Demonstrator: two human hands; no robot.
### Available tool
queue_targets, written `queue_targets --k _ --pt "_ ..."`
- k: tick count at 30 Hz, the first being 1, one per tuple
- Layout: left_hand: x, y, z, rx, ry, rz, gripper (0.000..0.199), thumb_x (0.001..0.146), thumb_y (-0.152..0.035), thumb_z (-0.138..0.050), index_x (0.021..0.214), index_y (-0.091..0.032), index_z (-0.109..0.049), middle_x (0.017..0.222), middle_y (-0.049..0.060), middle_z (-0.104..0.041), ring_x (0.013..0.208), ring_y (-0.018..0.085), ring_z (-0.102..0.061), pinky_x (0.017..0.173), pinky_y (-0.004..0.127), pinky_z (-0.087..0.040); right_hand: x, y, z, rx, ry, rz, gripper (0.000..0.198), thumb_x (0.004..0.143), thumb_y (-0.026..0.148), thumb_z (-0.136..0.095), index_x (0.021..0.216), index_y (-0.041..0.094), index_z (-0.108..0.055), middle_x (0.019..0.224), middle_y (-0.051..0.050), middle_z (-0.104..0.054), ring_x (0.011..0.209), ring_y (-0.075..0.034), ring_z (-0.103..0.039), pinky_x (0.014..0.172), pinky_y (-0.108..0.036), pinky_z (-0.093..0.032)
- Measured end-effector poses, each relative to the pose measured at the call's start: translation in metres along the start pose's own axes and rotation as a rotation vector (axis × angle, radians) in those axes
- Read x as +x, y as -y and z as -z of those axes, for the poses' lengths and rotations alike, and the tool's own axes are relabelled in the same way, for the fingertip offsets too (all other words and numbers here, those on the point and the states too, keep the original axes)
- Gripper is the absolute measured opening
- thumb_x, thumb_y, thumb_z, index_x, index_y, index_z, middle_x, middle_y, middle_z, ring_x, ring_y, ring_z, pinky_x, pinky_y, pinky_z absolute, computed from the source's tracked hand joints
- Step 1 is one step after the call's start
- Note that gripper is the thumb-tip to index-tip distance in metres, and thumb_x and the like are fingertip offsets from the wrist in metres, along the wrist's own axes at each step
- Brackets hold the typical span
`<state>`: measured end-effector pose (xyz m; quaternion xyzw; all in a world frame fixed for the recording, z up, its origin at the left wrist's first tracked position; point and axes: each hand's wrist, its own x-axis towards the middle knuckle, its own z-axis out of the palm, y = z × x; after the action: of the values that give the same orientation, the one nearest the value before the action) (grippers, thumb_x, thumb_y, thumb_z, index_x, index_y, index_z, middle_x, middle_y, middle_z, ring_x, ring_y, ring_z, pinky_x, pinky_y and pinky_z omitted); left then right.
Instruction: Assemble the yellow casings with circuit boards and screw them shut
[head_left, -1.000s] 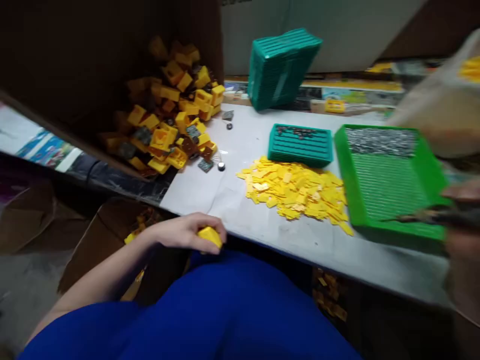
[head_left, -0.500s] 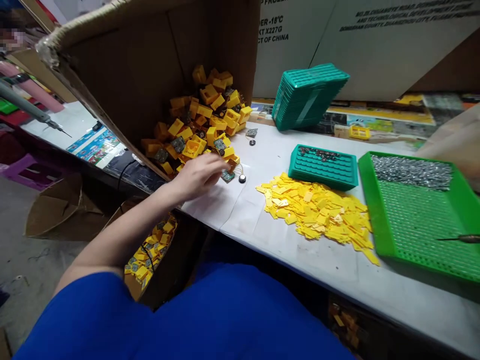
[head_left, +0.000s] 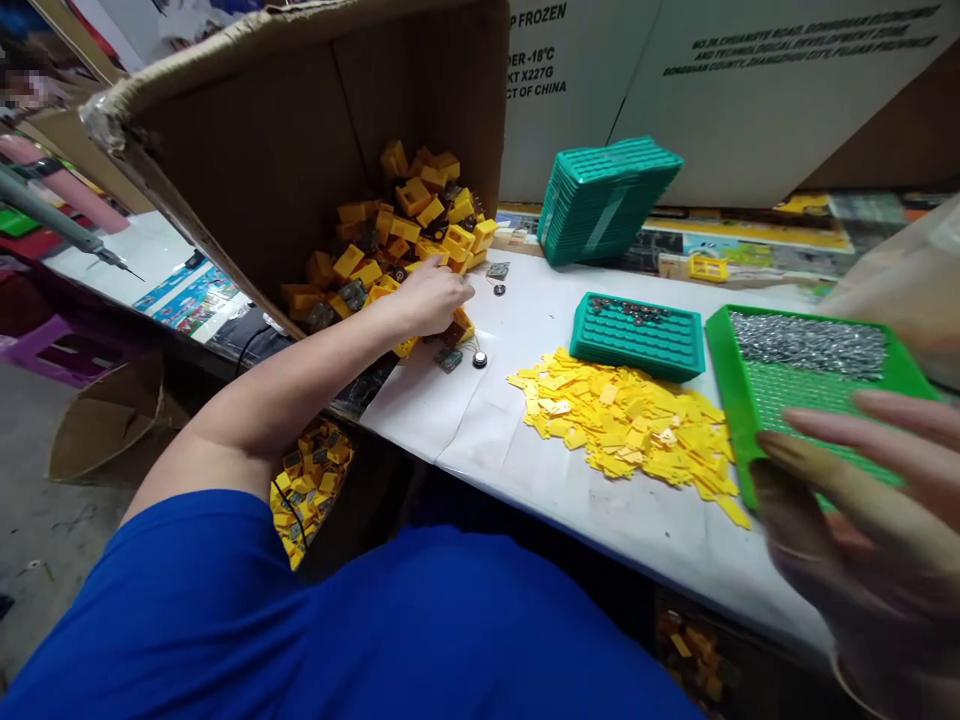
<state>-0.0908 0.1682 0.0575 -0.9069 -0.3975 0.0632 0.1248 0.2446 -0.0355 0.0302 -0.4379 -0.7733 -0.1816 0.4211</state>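
Our left hand (head_left: 433, 297) has gone from near the loose circuit board (head_left: 448, 359) further into the heap of yellow cases (head_left: 458, 242), at the mouth of the cardboard box (head_left: 247, 150). That puts it right among the cases. Its fingers curl down, but they hide what is under them, so we cannot tell if they pinch one. Our right hand (head_left: 870, 545) has come into view, fingers spread. We see nothing in it. It is blurry and hides some of the green tray (head_left: 731, 400) on the worktop (head_left: 420, 410).
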Motion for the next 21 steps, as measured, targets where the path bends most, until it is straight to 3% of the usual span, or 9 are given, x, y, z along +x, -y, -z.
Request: queue_targets --k 2,4,6,8,12,14,18,21 --pt "-0.004 0.003 0.000 -0.106 -0.142 0.059 0.031 0.069 -0.008 -0.054 0.094 -0.014 -0.071 0.093 0.012 -0.071 0.093 0.026 -0.065 0.092 0.040 -0.044 0.013 0.011 -0.018 0.125 -0.011 0.065 0.075 0.079 0.010 -0.074 0.141 0.046 -0.051 0.100 -0.006 -0.070 0.104 -0.029 -0.067 0.087 -0.049 -0.056" --pt "-0.008 0.006 0.003 -0.298 -0.353 0.112 0.034 0.069 -0.008 -0.055 0.098 -0.015 -0.070 0.098 0.011 -0.070 0.094 0.025 -0.064 0.084 0.037 -0.047 0.025 0.021 -0.037 0.287 0.041 0.004 0.063 0.082 0.009 -0.070 0.135 0.040 -0.058 0.103 -0.007 -0.069 0.099 -0.026 -0.068 0.086 -0.046 -0.057" --pt "-0.011 0.006 0.010 -0.546 -0.547 0.106 0.035 0.069 -0.009 -0.058 0.101 -0.017 -0.069 0.098 0.008 -0.069 0.090 0.020 -0.063 0.081 0.034 -0.049 0.033 0.027 -0.056 0.441 0.124 -0.177 0.044 0.087 0.015 -0.066 0.126 0.035 -0.063 0.110 -0.007 -0.068 0.101 -0.023 -0.068 0.088 -0.044 -0.058" --pt "-0.014 0.002 0.021 -0.803 -0.659 0.075 0.032 0.071 -0.010 -0.061 0.100 -0.019 -0.069 0.091 0.003 -0.068 0.085 0.017 -0.062 0.078 0.032 -0.050 0.039 0.030 -0.076 0.615 0.224 -0.431 0.039 0.088 0.027 -0.066 0.127 0.030 -0.062 0.124 -0.009 -0.063 0.112 -0.024 -0.064 0.094 -0.045 -0.057" --pt "-0.022 -0.020 0.043 -1.147 -0.655 0.035 0.027 0.073 -0.014 -0.065 0.100 -0.020 -0.068 0.080 -0.001 -0.063 0.079 0.014 -0.062 0.071 0.028 -0.052 0.053 0.039 -0.107 1.053 0.406 -0.872 0.070 0.079 0.038 -0.073 0.142 0.033 -0.044 0.153 -0.009 -0.040 0.136 -0.030 -0.049 0.102 -0.049 -0.054" --pt "-0.028 -0.034 0.051 -1.210 -0.609 -0.014 0.028 0.073 -0.015 -0.067 0.101 -0.020 -0.067 0.082 -0.001 -0.064 0.077 0.013 -0.062 0.068 0.027 -0.054 0.059 0.047 -0.111 1.274 0.513 -1.012 0.070 0.078 0.037 -0.072 0.141 0.034 -0.044 0.155 -0.009 -0.039 0.134 -0.029 -0.051 0.103 -0.047 -0.053" --pt "-0.043 -0.059 0.054 -1.287 -0.586 -0.067 0.028 0.074 -0.015 -0.068 0.101 -0.018 -0.067 0.091 0.001 -0.066 0.080 0.013 -0.064 0.067 0.025 -0.056 0.060 0.065 -0.100 1.628 0.721 -1.121 0.050 0.081 0.037 -0.068 0.129 0.029 -0.055 0.141 -0.010 -0.054 0.119 -0.027 -0.063 0.097 -0.044 -0.056" --pt "-0.051 -0.072 0.049 -1.359 -0.573 -0.085 0.028 0.075 -0.014 -0.067 0.102 -0.019 -0.065 0.100 0.003 -0.066 0.086 0.013 -0.065 0.069 0.023 -0.057 0.051 0.070 -0.095 1.583 0.643 -1.163 0.040 0.081 0.036 -0.070 0.119 0.027 -0.061 0.133 -0.007 -0.060 0.108 -0.022 -0.067 0.096 -0.041 -0.055"
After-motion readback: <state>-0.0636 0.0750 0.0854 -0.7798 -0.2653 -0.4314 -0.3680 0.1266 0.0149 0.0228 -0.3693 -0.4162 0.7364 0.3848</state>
